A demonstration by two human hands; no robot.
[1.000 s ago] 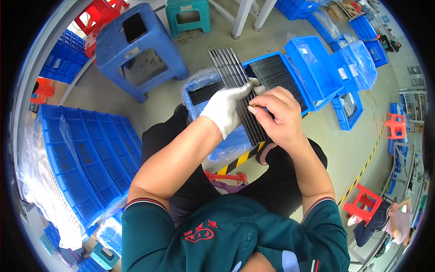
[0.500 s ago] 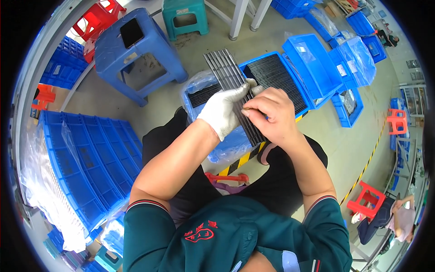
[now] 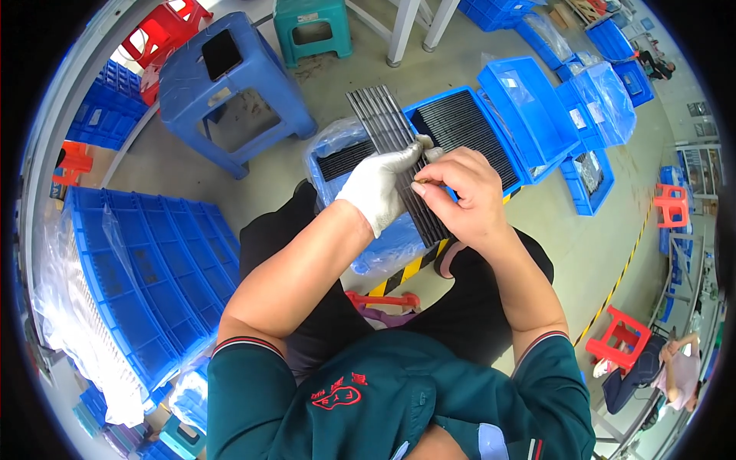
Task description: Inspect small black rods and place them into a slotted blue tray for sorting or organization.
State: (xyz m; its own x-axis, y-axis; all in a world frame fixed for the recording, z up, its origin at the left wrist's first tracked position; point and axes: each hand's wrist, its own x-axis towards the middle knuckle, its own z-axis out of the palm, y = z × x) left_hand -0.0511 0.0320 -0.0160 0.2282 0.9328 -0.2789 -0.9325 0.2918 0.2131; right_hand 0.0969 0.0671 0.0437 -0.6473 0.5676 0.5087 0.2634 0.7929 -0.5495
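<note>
In a white glove, my left hand (image 3: 377, 186) is closed around a bundle of dark metal rods (image 3: 381, 115), held side by side and slanting from upper left to lower right. My bare right hand (image 3: 464, 190) pinches at the bundle's right edge, thumb against index finger. Whatever lies between those fingertips is too small to make out. Just beyond the hands, a blue crate (image 3: 512, 157) holds rows of similar dark rods (image 3: 460, 126). A second, plastic-lined blue crate (image 3: 316, 170) with more rods is partly hidden behind my left hand.
Stacked blue crates (image 3: 153, 268) stand at my left, partly wrapped in plastic. A blue stool (image 3: 268, 92) bearing a black flat object (image 3: 221, 55) and a green stool (image 3: 313, 31) are ahead. More blue bins (image 3: 529, 107) lie at far right. A person (image 3: 675, 368) sits near a red stool (image 3: 619, 337).
My right fingertips have shifted slightly at the bundle's edge, and the bundle's far end has moved a little. Both hands stay in nearly the same place.
</note>
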